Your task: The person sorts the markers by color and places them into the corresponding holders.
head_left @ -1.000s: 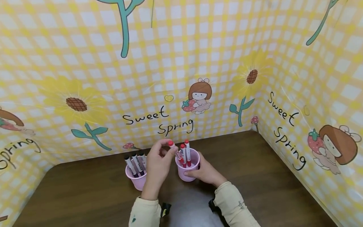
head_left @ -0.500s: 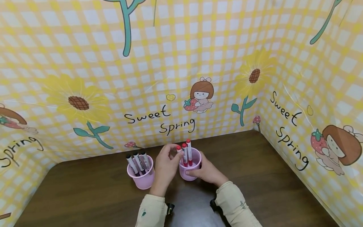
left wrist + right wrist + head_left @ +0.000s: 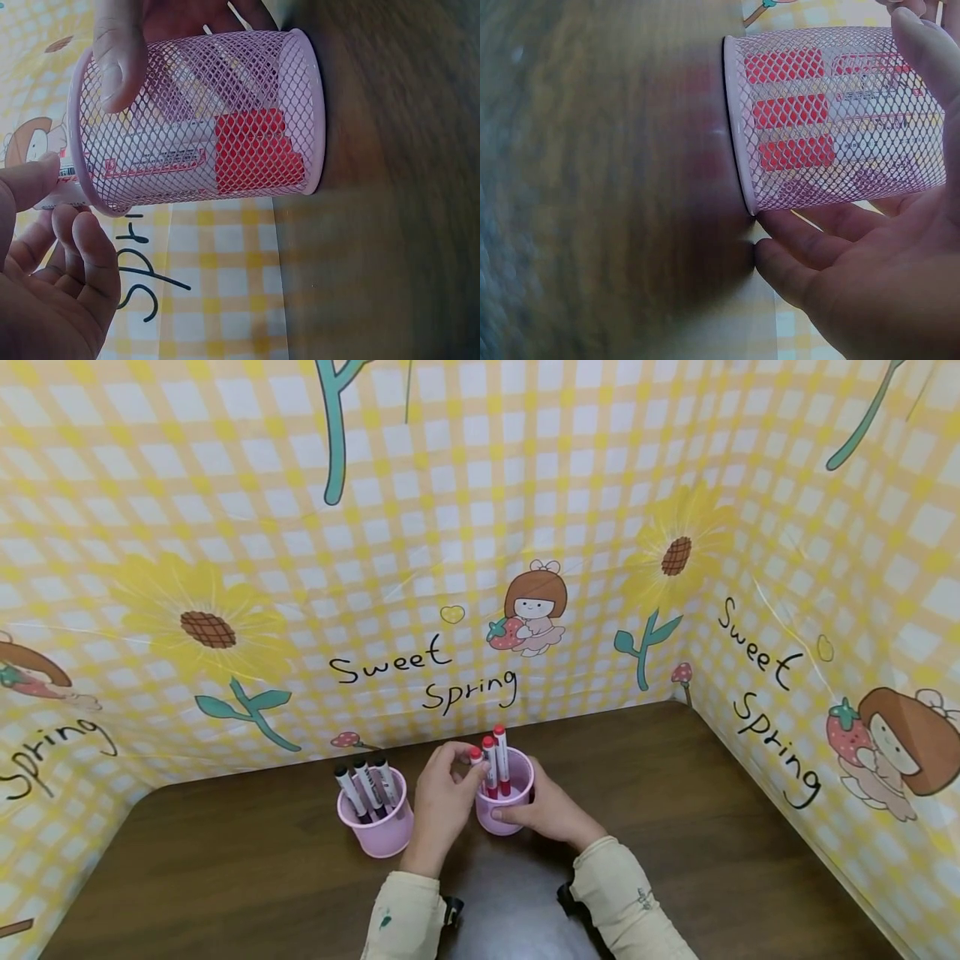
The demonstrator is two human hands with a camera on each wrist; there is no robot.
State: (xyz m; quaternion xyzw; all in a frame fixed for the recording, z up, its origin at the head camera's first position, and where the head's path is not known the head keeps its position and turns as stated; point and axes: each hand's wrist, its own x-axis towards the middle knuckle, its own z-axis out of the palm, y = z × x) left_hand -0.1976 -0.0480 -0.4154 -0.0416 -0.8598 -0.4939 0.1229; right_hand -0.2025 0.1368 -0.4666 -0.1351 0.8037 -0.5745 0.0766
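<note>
Three red-capped markers stand in a pink mesh pen cup (image 3: 486, 812) near the table's middle. The left hand (image 3: 441, 802) pinches one red-capped marker (image 3: 476, 754) near its upper end, between thumb and fingers at the cup's left rim. In the left wrist view, the red lower ends (image 3: 255, 154) show through the mesh, close to the cup's bottom. Wrapped around the cup's right side, the right hand (image 3: 561, 812) has its thumb on the front. The right wrist view shows its fingers (image 3: 810, 236) along the mesh, low near the base.
To the left stands another pink mesh cup (image 3: 384, 839) with three black-capped markers (image 3: 371, 789). The brown wooden table (image 3: 225, 868) meets a yellow checked cloth wall (image 3: 405, 552) behind and at both sides.
The left hand has lowered its red-capped marker from above the rim down into the right cup, beside the other two. The right hand stays on the cup.
</note>
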